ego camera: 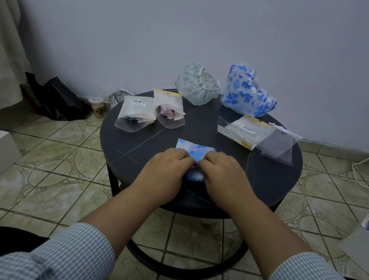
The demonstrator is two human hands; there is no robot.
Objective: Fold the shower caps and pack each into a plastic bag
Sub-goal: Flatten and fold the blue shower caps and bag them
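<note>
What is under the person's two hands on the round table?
A folded blue-patterned shower cap: its far part shows beyond the left hand and right hand. The near part and the fingertips' grip are covered.

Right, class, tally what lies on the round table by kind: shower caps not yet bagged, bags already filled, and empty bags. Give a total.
Shower caps not yet bagged: 3 (green-print cap, blue-flower cap, blue cap being folded under the left hand and right hand)
Filled bags: 2 (left one, right one)
Empty bags: at least 2 (labelled, clear)
Total: 7
</note>
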